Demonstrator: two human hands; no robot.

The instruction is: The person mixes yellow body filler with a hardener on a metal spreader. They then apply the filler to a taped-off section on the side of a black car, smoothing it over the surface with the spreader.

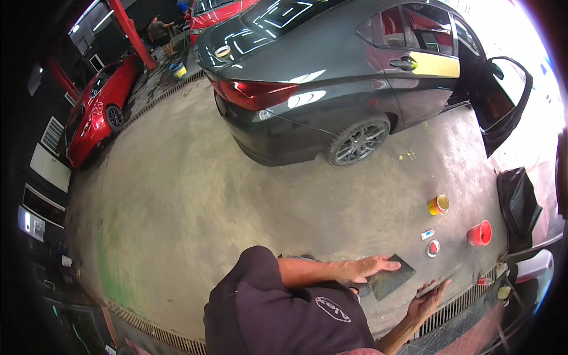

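My left hand (371, 269) grips a dark square flat plate (391, 278) by its upper left side, thumb on top. Close by on the right, my right hand (427, 300) has its fingers around a thin flat grey tool (436, 286), seen nearly edge-on, so its exact kind is unclear. The plate and tool are held apart in front of me. On the floor beyond my hands stand a yellow tin (438, 205), a small white-and-blue tube (427, 235), a round white container with something red in it (433, 248) and a red bucket (479, 234).
A dark grey car (284, 133) stands ahead, its front door (503, 106) open and a yellow area (436, 65) on its rear door. A tape roll (223, 52) lies on its boot. Red cars (97, 112) and a person (158, 32) are farther back. Floor grating (449, 313) runs behind.
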